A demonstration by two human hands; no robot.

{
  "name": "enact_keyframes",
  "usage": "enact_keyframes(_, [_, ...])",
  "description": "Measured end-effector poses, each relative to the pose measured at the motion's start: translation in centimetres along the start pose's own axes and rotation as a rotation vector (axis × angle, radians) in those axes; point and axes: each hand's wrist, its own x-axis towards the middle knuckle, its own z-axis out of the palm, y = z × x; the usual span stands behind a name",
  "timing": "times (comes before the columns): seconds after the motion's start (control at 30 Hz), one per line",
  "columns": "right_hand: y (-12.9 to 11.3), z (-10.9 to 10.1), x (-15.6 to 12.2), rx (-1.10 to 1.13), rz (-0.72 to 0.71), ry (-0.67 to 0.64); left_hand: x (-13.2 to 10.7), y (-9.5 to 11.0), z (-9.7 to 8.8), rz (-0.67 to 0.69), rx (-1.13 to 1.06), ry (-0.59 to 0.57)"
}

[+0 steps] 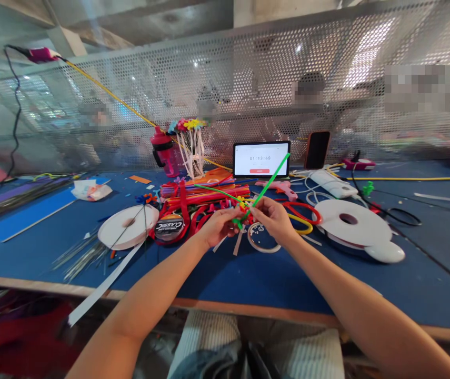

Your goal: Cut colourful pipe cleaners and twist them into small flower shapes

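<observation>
Both hands meet over the middle of the table, around a green pipe cleaner (275,178) bent into a small shape. My left hand (222,225) is closed in a pinch on its lower, curled part. Close beside it, my right hand (272,218) pinches the same green stem, whose long free end points up and right. A thinner green end reaches out to the left. Small red and yellow bits show between the fingertips, partly hidden. Under the right hand lies a tape roll (251,243) with tiny white pieces inside its ring.
Colourful pipe cleaners (209,193) lie in bundles behind the hands. White ribbon spools (119,238) (329,215) flank them. A tablet (244,158) showing a timer, a pink glue gun (283,188), a phone (318,150) and a pink bottle (167,152) stand or lie farther back, before a perforated metal screen (149,79).
</observation>
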Motion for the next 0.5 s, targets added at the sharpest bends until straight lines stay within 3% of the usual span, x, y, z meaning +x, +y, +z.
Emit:
enact_keyframes(0.13, [0.2,0.4,0.0,0.031,0.074,0.167,-0.4,-0.1,0.6,0.281,0.183,-0.015])
enact_keyframes(0.23, [0.2,1.1,-0.2,0.134,0.148,0.224,-0.7,-0.6,1.1,0.492,0.459,0.163])
enact_keyframes(0.33, [0.3,1.7,-0.4,0.245,0.219,0.195,-0.8,-0.9,1.3,0.562,0.639,0.283])
enact_keyframes(0.5, [0.4,2.3,-0.7,0.303,0.261,0.167,-0.8,-0.6,1.0,0.619,0.742,0.348])
